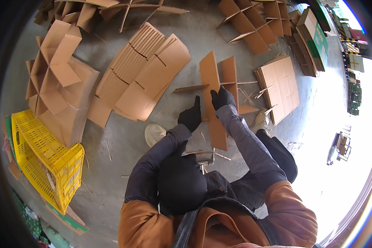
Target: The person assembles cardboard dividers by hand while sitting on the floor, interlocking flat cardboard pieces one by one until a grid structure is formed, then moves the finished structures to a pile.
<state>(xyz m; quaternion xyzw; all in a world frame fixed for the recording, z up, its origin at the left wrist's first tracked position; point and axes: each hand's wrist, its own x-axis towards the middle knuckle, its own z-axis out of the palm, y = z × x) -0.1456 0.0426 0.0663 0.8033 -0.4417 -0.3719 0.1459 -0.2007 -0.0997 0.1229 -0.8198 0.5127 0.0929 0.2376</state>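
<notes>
A partly slotted-together cardboard divider (213, 118) stands upright on the floor in front of me, its long panel running away from me and shorter pieces crossing it. My right hand (224, 99), in a black glove, grips the divider between its long panel and a second upright panel (228, 74). Just left of the long panel is my left hand (190, 117), also gloved in black. Its index finger points forward and no held thing shows in it; its other fingers are partly hidden.
Flat slotted cardboard sheets (153, 74) lie stacked ahead to the left, another stack (279, 87) to the right. Assembled dividers (51, 66) rest on a pile at left, more (254, 25) at far right. A yellow plastic crate (49, 157) stands at left. Cardboard scraps litter the floor.
</notes>
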